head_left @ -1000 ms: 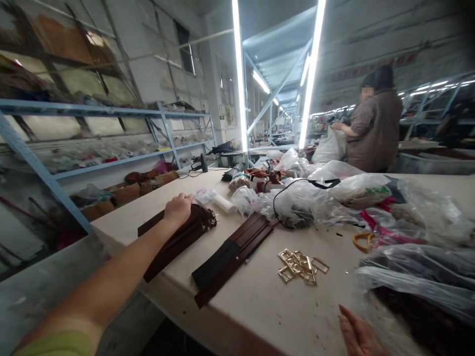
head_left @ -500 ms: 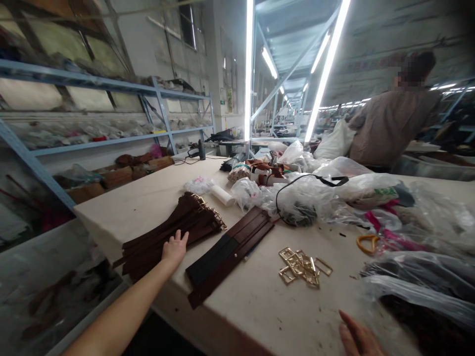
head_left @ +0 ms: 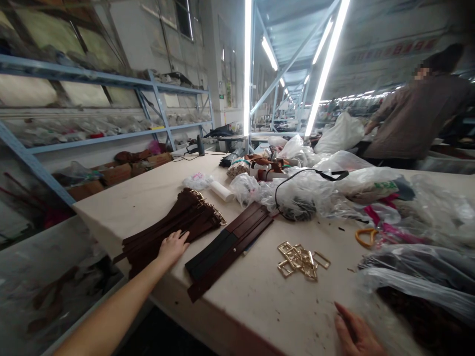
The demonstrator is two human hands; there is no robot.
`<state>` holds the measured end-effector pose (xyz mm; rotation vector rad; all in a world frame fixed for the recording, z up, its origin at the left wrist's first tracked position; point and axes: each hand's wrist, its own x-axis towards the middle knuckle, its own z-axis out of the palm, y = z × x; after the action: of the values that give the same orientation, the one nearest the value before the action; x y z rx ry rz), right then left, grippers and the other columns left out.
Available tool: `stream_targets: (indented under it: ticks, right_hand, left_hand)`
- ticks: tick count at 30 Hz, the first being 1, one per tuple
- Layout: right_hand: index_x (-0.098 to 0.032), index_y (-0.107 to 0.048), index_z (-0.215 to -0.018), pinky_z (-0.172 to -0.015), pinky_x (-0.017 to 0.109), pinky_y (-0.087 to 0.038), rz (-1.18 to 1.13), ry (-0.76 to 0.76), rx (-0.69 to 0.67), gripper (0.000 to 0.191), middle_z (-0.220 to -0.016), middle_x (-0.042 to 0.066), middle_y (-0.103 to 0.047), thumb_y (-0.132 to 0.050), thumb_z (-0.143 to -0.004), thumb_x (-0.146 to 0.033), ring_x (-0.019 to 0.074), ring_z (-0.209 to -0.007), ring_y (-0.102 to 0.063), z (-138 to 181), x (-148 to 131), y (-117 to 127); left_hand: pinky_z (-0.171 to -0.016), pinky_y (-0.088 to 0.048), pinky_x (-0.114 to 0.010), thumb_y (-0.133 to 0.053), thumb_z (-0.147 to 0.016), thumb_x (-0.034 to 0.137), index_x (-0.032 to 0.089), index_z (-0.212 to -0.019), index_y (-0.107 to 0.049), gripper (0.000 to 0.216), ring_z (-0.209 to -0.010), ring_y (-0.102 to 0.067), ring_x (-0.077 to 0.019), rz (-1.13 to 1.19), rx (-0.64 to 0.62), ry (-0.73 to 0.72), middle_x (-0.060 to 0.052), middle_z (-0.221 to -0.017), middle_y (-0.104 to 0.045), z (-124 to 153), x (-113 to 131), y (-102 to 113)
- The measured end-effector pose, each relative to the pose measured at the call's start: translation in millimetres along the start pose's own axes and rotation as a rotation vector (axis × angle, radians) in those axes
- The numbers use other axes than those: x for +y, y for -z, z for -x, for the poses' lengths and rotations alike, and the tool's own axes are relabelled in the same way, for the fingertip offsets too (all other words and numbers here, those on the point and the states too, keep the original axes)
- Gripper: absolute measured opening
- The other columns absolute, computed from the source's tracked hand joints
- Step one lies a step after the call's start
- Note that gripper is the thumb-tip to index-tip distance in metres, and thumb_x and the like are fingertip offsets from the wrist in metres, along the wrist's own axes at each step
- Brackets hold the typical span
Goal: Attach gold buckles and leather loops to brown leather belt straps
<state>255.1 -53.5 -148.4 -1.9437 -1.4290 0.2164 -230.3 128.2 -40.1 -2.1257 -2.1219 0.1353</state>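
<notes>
The left hand (head_left: 173,248) lies flat on top of a bunch of dark brown straps (head_left: 159,232), on the left part of the pale table (head_left: 248,296). Its fingers are loose and a little apart, resting on the straps and not curled around them. The straps fan out toward the near edge, and gold buckles (head_left: 211,206) sit at their far ends. Just to the right is a flat pile of brown and black strips (head_left: 233,242). Farther right lies a small heap of gold frames (head_left: 301,260) (they look like little windows). The right hand (head_left: 354,329) is near that heap, beside a clear plastic bag (head_left: 419,282). It is partly cut off, with a gap by the thumb, so I cannot tell how far open it is or if it holds anything.
</notes>
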Motion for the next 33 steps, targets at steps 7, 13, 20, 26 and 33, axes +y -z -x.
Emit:
stream_targets:
  ticks: [7,13,20,26,33]
  right_hand:
    - [-0.019,-0.06,-0.104,-0.081,0.043,-0.048,-0.015,0.0,0.007,0.048,-0.105,0.011,-0.065,-0.039,-0.076,-0.051,0.0284,-0.095,-0.061,2.2,-9.3,0.9]
    - [-0.018,-0.061,-0.1,-0.078,0.04,-0.05,-0.037,0.056,0.063,0.041,-0.101,0.01,-0.067,-0.04,-0.078,-0.046,0.0258,-0.09,-0.063,2.3,-15.5,1.6]
    - [-0.02,-0.061,-0.101,-0.08,0.042,-0.049,-0.068,0.04,0.106,0.036,-0.101,0.008,-0.066,-0.041,-0.08,-0.041,0.0253,-0.091,-0.062,2.7,-23.1,2.5]
    - [-0.02,-0.061,-0.101,-0.08,0.04,-0.049,-0.12,0.043,0.102,0.036,-0.101,0.008,-0.065,-0.041,-0.08,-0.042,0.0248,-0.091,-0.061,5.6,-22.9,4.1]
    - [-0.019,-0.06,-0.101,-0.081,0.041,-0.047,-0.137,0.04,0.112,0.035,-0.1,0.009,-0.065,-0.041,-0.081,-0.04,0.025,-0.091,-0.06,7.4,-28.2,7.1]
  left_hand:
    - [-0.094,-0.036,-0.034,-0.047,-0.085,0.038,0.026,-0.122,-0.045,0.039,-0.115,-0.043,-0.0221,0.123,0.004,-0.209,-0.008,-0.129,-0.044,-16.1,78.9,24.0]
    - [-0.081,-0.046,-0.039,-0.048,-0.086,0.037,0.015,-0.11,-0.052,0.033,-0.093,-0.056,-0.0191,0.234,-0.086,-0.232,-0.008,-0.108,-0.056,-48.3,138.4,33.5]
    - [-0.082,-0.046,-0.041,-0.048,-0.087,0.033,0.013,-0.105,-0.054,0.028,-0.091,-0.058,-0.0184,0.384,-0.104,-0.185,-0.006,-0.101,-0.059,-49.9,131.7,43.0]
    - [-0.078,-0.048,-0.03,-0.043,-0.085,0.02,0.014,-0.104,-0.056,0.024,-0.091,-0.061,-0.0191,0.664,-0.183,-0.186,-0.008,-0.099,-0.065,-32.8,126.5,58.9]
    - [-0.062,-0.049,-0.024,-0.048,-0.078,0.027,0.011,-0.091,-0.061,0.024,-0.073,-0.065,-0.0186,0.881,-0.304,-0.108,-0.007,-0.082,-0.069,-8.1,141.6,48.0]
